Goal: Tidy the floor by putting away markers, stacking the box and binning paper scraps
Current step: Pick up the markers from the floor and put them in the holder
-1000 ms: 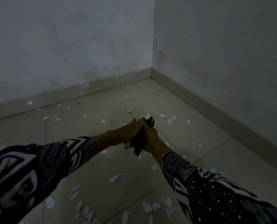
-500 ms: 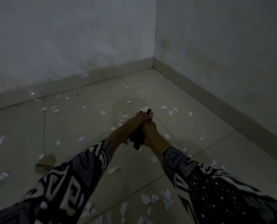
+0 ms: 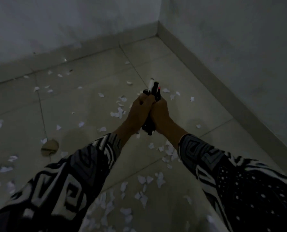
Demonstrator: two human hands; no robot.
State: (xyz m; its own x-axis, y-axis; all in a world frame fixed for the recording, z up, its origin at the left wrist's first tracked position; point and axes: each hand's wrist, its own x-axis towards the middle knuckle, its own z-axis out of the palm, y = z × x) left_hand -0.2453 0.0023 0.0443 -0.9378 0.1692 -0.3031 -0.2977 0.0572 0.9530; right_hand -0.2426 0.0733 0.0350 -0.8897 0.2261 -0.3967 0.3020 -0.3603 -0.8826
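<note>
black markers [image 3: 153, 91] gripped by both hands

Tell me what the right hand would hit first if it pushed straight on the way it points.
Likely nothing close: the right hand, gripping the markers with the left hand, points toward the corner. Scraps on the floor lie beneath that line; then the baseboard. Depth is unclear.

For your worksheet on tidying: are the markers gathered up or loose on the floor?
Gathered: the markers stand bundled between the left hand and right hand, off the floor.
</note>
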